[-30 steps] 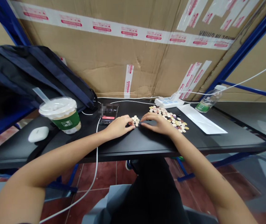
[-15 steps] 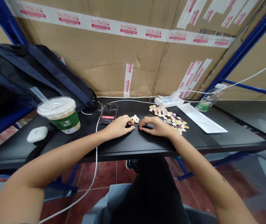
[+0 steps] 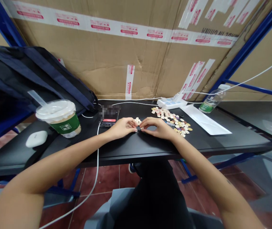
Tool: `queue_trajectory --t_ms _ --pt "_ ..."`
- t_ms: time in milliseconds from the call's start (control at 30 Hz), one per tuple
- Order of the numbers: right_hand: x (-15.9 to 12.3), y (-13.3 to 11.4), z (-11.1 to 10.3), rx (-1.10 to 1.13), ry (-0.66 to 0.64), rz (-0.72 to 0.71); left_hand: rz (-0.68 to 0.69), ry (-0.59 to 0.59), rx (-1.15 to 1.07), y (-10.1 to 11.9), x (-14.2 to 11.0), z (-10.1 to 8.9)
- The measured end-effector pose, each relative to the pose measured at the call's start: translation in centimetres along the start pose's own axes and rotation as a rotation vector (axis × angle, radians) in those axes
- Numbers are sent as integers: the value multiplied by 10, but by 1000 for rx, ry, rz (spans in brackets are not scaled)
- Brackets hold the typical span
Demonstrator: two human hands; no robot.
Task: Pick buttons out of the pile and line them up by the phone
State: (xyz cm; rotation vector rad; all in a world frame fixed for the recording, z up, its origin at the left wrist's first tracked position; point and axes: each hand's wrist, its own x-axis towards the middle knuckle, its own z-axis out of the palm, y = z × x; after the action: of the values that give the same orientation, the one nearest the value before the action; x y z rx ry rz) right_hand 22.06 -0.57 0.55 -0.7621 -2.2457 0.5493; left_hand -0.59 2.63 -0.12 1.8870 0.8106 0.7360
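Observation:
My left hand point(image 3: 121, 126) and my right hand point(image 3: 157, 127) rest on the black desk point(image 3: 136, 144), their fingertips pinched together and meeting at the middle. Something tiny sits between the fingertips; I cannot make out what it is. Just behind the fingertips lies a small cluster of pale beads point(image 3: 137, 120). A wider scatter of pale and coloured beads point(image 3: 173, 120) spreads to the right of my right hand.
A phone point(image 3: 109, 117) lies behind my left hand, with a white cable running off the desk edge. An iced drink cup with straw point(image 3: 59, 117), a white mouse point(image 3: 36, 138) and a dark bag point(image 3: 31, 74) stand left. A power strip point(image 3: 170, 102), white sheet point(image 3: 204, 119) and bottle point(image 3: 211, 100) lie right.
Both hands drew in from the small bead cluster toward each other. Their fingertips, flat and apart a second ago, now pinch together at the middle of the desk.

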Motion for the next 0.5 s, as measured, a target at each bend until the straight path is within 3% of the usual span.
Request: queue_trajectory --t_ms 167,500 --pt "1 1 2 15 -27 -13 -20 -11 -152 2 1 2" --pt "2 -1 7 71 -3 -9 -21 42 -217 4 1 6"
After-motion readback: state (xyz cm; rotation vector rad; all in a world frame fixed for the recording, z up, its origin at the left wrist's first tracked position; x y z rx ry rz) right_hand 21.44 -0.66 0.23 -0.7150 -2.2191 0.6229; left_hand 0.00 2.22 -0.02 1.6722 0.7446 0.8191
